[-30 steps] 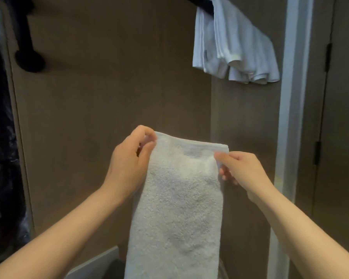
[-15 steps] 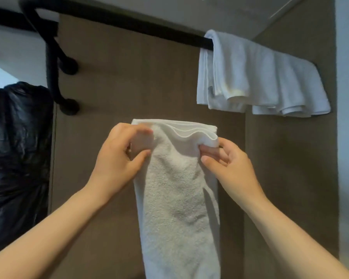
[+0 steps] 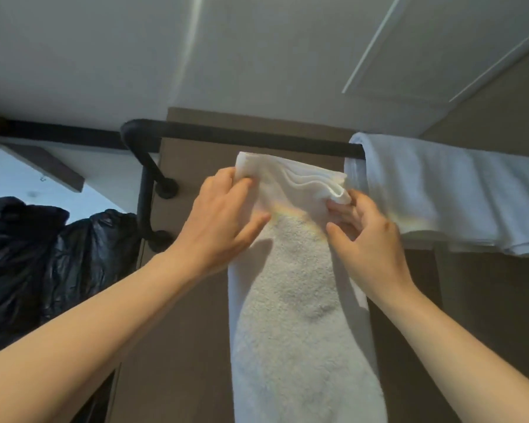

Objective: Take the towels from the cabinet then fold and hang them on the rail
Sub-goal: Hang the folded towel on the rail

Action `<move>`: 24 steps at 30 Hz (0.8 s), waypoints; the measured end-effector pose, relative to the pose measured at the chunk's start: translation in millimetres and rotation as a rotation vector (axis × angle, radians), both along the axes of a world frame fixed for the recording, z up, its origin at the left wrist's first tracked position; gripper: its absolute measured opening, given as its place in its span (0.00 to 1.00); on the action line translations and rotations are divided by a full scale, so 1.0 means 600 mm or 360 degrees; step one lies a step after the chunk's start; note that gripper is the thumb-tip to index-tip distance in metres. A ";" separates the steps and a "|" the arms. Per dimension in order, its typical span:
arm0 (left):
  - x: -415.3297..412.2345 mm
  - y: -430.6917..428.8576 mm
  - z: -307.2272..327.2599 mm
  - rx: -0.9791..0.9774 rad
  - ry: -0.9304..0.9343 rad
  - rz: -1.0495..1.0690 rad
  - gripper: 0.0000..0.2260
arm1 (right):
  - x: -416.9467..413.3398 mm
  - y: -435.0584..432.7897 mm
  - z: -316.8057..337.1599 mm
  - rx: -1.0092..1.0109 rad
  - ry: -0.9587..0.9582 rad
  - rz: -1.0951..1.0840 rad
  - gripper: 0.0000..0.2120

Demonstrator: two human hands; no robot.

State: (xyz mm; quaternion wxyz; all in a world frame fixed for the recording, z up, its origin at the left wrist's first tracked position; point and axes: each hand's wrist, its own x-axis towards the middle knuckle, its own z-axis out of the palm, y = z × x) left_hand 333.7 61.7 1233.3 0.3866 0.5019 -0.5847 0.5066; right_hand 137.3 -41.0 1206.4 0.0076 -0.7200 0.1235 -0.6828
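Just under the black rail (image 3: 257,141), I see my left hand (image 3: 223,218) pinching the folded towel (image 3: 297,300) at its top left corner and my right hand (image 3: 367,236) pinching the top right, fingers curled round the layered edge. The towel hangs straight down between my forearms. Hung towels (image 3: 440,193) drape the rail just to the right; black bags (image 3: 43,254) sit at left.
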 end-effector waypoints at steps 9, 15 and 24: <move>-0.022 -0.025 0.138 -0.0086 -0.0045 0.0255 0.37 | -0.003 -0.033 0.151 -0.0309 -0.0334 -0.0173 0.21; -0.018 -0.082 0.215 -0.0072 0.0066 0.0374 0.32 | 0.008 -0.059 0.225 -0.0187 -0.0259 -0.0251 0.21; 0.004 -0.089 0.226 -0.0217 -0.0048 0.0434 0.27 | 0.031 -0.053 0.273 -0.0059 0.0286 -0.1147 0.24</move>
